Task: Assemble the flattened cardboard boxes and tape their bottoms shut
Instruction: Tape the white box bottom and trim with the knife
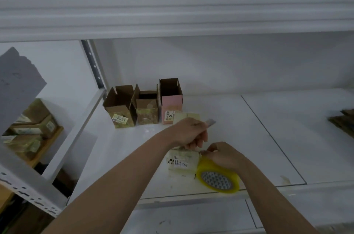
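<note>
White shelving all around, and the work is happening on the white worktop (220, 118) under a thick upper shelf (172, 7). The small box being taped (182, 164) sits near the front edge, pale, with a printed label facing the camera. The left hand (191, 134) is curled over its top edge, fingers wrapped around a small grey blade or cutter (210, 123) that pokes out past the knuckles. The right hand (224, 155) is just beside it, fingers pinching what looks like the tape end at the box's corner, with the yellow tape roll (218, 176) hanging under the wrist, touching the box.

My guess is this box is light and a bit flimsy, so it'll slide or cave if you press in the middle. Better to hold it by the edges and corners where the card is stiff. The tape is sticky and will fold on itself if let slack.

Three finished boxes (143, 107) stand open-topped at the back left, the right one pink, near but not in the way. Flat cardboard (342, 120) is stacked far right, well apart. More packed boxes (32, 130) sit on a lower shelf to the left.
</note>
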Motion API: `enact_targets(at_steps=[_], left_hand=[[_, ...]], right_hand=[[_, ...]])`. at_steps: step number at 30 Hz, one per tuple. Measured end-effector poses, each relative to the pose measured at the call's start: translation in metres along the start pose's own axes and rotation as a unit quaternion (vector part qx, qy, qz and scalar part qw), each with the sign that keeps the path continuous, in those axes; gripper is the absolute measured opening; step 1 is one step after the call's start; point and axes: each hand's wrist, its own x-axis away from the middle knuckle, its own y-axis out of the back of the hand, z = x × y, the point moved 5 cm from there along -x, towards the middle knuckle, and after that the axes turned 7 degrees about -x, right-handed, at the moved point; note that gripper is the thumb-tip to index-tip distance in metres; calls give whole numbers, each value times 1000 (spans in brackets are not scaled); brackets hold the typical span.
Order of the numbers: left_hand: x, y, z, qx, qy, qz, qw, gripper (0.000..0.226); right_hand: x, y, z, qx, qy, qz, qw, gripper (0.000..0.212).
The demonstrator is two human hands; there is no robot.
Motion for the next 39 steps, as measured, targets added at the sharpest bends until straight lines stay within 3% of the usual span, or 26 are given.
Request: enact_targets(at_steps=[3,7,13,19,23,26,27,30,34,36,39], left_hand=[[-10,-8,8,-56,8,4,998,56],[-13,-10,14,-70,-3,-2,998,52],[-9,-10,5,-175,0,79,981,52],[-15,-21,-13,-348,61,182,918,52],[-23,-37,-21,-462,99,191,860,46],[-23,-42,-26,-535,93,172,822,31],[-24,-41,-25,-528,86,169,828,30],[-21,-30,-20,-391,65,159,904,47],[-11,-16,-13,-237,55,106,964,55],[-10,-12,-7,-200,47,55,977,53],[-13,-11,-4,-263,9,3,965,50]], right_hand=[[3,-1,-5,-8,9,8,1000,24],[12,13,-15,102,-16,-53,993,29],[12,24,-35,-52,31,-5,998,15],[23,35,-30,-16,36,-42,998,21],[29,39,-26,11,29,-60,998,16],[31,38,-30,-31,6,-67,997,15],[30,37,-33,-57,-7,-68,996,15],[27,31,-44,-105,-30,-56,992,17],[24,22,-43,-170,-40,-28,984,14],[22,16,-39,-179,-68,-11,982,18],[19,13,-34,-155,-104,-4,982,23]])
